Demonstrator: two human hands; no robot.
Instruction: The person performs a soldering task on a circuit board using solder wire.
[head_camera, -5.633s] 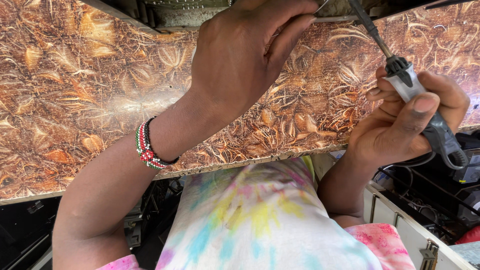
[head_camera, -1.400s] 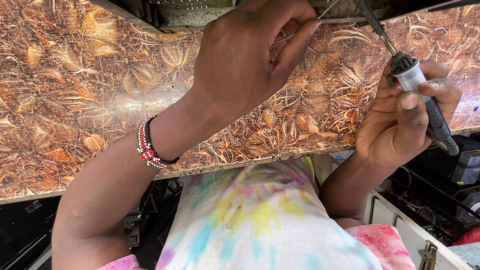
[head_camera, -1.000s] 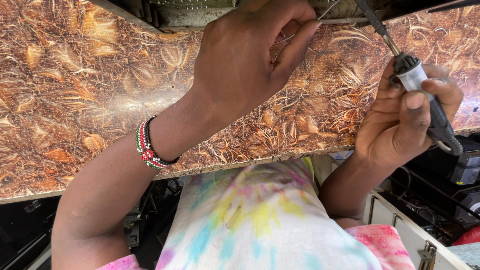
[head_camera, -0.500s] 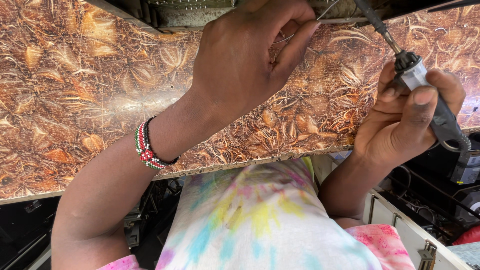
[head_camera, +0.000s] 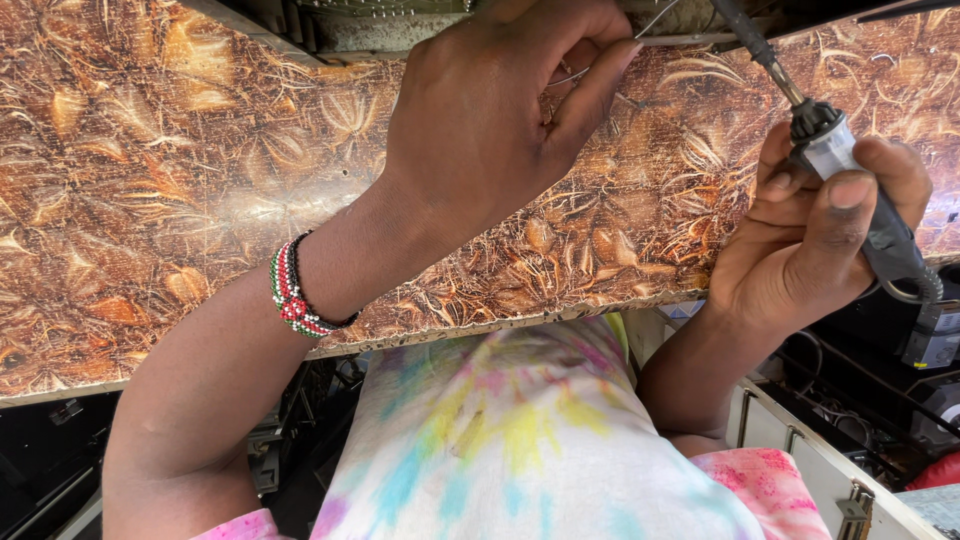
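Two bare hands work at the far edge of a brown leaf-patterned tabletop (head_camera: 200, 200). The left hand (head_camera: 490, 120), with a beaded bracelet (head_camera: 292, 290) on its wrist, pinches a thin silver wire (head_camera: 655, 17) between thumb and fingertips, holding it just beyond the table's edge. The right hand (head_camera: 810, 235) is closed around the grey handle of a soldering iron (head_camera: 830, 150), thumb pressed on top; the iron's shaft slants up and away from that grip toward the wire, and its tip runs out of view. This looks like the soldering step itself: wire and hot tip being brought together. The next move would call for a steady meeting of tip and wire, away from the pinching fingers. Compared with half a second ago, the left hand's pinch is unchanged, while the right hand has barely shifted its hold on the iron.
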